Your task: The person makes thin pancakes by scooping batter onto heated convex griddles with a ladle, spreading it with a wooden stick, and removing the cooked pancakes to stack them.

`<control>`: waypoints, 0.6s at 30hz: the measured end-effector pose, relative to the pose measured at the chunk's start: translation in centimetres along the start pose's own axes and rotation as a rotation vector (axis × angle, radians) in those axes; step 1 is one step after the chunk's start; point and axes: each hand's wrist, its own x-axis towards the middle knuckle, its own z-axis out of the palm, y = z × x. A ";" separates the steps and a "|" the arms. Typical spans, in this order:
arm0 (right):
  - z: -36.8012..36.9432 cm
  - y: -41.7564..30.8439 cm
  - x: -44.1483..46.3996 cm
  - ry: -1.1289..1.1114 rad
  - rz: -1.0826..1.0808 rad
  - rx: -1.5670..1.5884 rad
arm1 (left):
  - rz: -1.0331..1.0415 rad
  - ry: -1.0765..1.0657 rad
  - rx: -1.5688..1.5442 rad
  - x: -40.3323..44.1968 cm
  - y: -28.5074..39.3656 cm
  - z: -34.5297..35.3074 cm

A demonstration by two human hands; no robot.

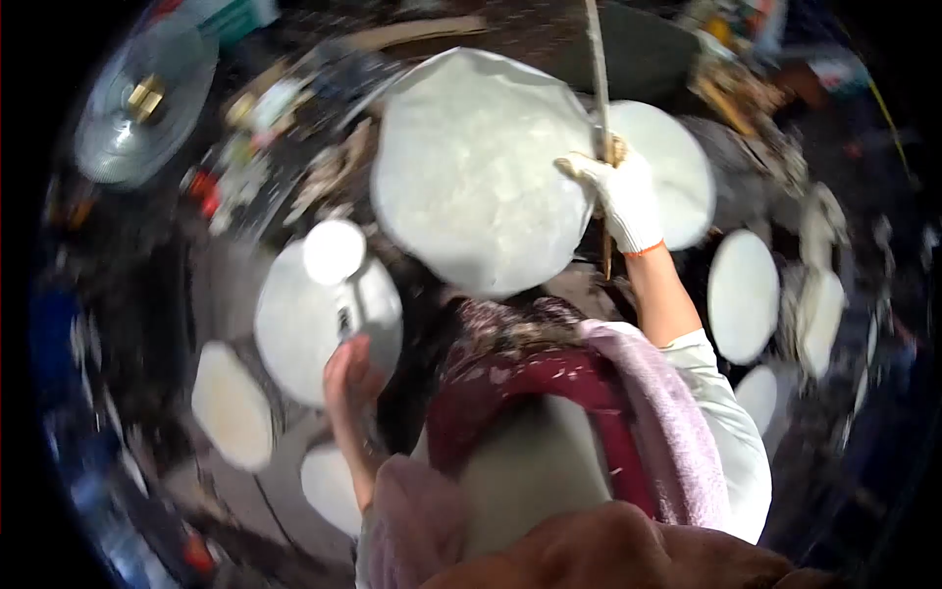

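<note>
My left hand (351, 376), bare, has its fingers closed round the handle of a white, round-headed ladle (334, 251). Behind the ladle lies a pale round disc (289, 329), partly covered by it. In a white knitted glove with an orange cuff, my right hand (628, 191) grips a long thin wooden stick (600, 74) that runs nearly upright through the view. A large white round sheet (481, 177) with an uneven rim spreads to the left of the glove, its right edge close to the stick. Whether the sheet touches the stick I cannot tell.
Another white disc (672, 177) sits behind my right hand. Several smaller pale discs, such as one at the right (743, 296) and one at the left (233, 404), surround me. A fan (147, 103) stands at upper left. Blurred clutter lines the far side.
</note>
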 end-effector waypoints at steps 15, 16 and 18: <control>-59.6 -12.2 -20.2 0.549 0.014 -0.756 | -0.327 -1.008 -0.552 3.9 -6.6 15.7; -65.1 -12.9 -20.9 0.590 0.079 -0.932 | -0.339 -1.060 -0.567 2.4 -7.1 18.3; -71.7 -15.3 -22.2 0.628 -0.001 -1.037 | -0.339 -1.041 -0.578 2.7 -8.5 20.5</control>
